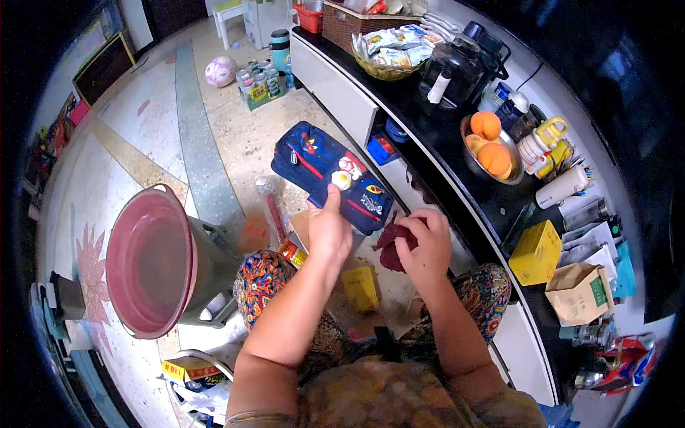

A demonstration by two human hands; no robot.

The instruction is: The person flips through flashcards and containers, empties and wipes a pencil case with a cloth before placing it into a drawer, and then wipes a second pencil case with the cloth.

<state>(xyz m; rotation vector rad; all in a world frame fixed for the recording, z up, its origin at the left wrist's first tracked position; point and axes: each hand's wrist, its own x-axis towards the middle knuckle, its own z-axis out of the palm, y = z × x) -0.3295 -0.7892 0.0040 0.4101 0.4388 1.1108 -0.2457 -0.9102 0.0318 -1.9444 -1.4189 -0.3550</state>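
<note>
My left hand (330, 230) grips a dark blue pouch, perhaps a pencil case (317, 171), by its near edge, with the thumb on top. The pouch has red zips and several cartoon patches, one like a fried egg, and is held tilted above the floor. Just to its right, my right hand (427, 250) is closed around a bunched dark maroon cloth (391, 251). The cloth hangs near the pouch's right corner, with a small gap between them. Both hands are in front of my knees.
A pink basin (132, 239) with cloudy liquid stands at left on a grey-green base. On the right, a black-topped cabinet (477, 220) carries a metal bowl (519, 162) of peach-like fruit, a yellow box (535, 251) and a paper bag (576, 298). Cans (258, 85) stand on the floor ahead.
</note>
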